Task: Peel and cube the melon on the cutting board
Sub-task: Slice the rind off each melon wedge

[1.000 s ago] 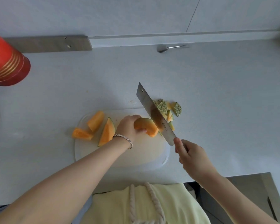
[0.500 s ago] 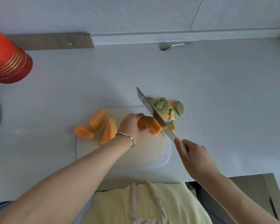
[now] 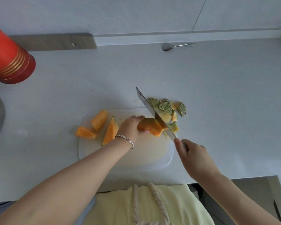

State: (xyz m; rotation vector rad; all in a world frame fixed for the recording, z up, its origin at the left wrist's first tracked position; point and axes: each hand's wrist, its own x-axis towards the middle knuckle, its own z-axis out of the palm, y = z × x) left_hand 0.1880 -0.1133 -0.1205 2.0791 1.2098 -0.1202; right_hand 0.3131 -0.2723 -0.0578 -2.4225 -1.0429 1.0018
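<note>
From my remote seat I see the peeled orange melon piece lying on the far right part of the white round-cornered plastic cutting board; the left hand holds it, fingers curled over its top and thumb tucked at its near side; a silver link bracelet circles that wrist; the right hand grips the handle of the broad steel cleaver, fingers wrapped round it, one finger stretched forward to the blade's heel; the blade stands on edge, angled away to the left, its lower part against the piece's right end; just beyond it a heap of netted green rind scraps lies at the board's far right corner; three orange melon wedges lie on the board's left side, one overhanging the rim; a red cylinder with gold bands stands far left on the pale grey counter; a metal spoon lies by the back wall.
</note>
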